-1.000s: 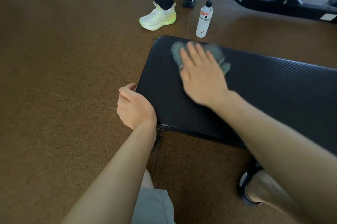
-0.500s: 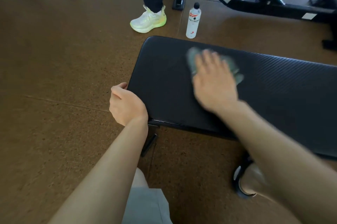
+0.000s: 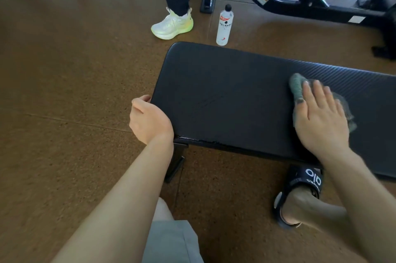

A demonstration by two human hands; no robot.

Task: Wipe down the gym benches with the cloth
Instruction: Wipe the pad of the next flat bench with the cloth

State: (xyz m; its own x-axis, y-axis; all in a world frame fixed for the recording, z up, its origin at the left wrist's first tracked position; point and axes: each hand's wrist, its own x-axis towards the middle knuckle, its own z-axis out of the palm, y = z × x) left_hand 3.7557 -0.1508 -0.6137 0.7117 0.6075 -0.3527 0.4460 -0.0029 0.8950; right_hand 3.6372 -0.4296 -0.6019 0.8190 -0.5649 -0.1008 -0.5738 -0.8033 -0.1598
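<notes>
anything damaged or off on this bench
Yes: the bench pad's near edge looks frayed and cracked along the seam, just right of the left hand. Faint scuff lines also mark the pad's middle.

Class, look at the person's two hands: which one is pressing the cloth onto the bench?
The right hand, flat on the grey cloth; the left hand only grips the bench end.
</notes>
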